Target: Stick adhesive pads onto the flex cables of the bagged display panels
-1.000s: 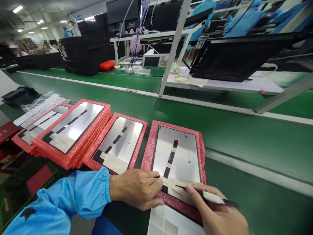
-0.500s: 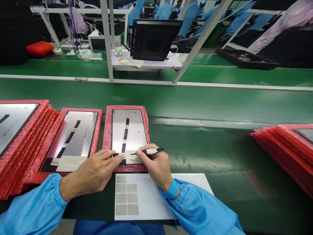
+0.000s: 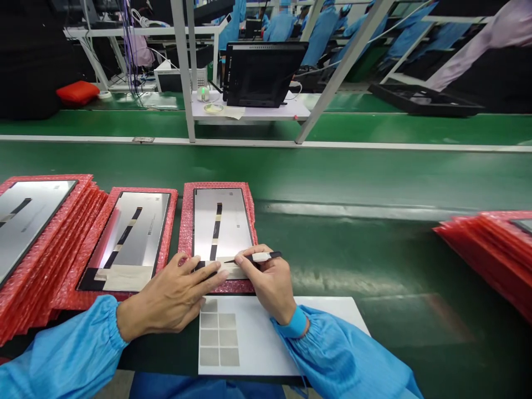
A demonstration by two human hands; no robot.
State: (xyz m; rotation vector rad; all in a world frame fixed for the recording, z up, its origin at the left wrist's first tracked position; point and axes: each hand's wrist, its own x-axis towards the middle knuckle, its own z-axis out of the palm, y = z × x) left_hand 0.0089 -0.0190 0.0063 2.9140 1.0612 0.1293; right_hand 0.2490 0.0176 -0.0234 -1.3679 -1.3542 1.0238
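A silver display panel (image 3: 226, 219) with a black ribbon strip lies on a pink bubble-wrap sheet (image 3: 185, 221) on the green belt in front of me. My left hand (image 3: 178, 296) lies flat with fingers stretched out, pressing the panel's near edge. My right hand (image 3: 268, 282) pinches black tweezers (image 3: 257, 257) whose tip touches the pale tape at that same edge. A white sheet (image 3: 266, 332) carrying several grey square pads lies just below both hands.
A second panel on pink wrap (image 3: 128, 238) and a stack of more (image 3: 29, 221) lie to the left. Another pink stack (image 3: 490, 249) sits at the right. Across the belt stand a black monitor (image 3: 264, 72), metal frame posts (image 3: 185, 72) and people in blue coats.
My view swung from the left stacks to face the panel squarely. Both hands stay at the panel's near edge with the tweezers; in the last half second they barely moved.
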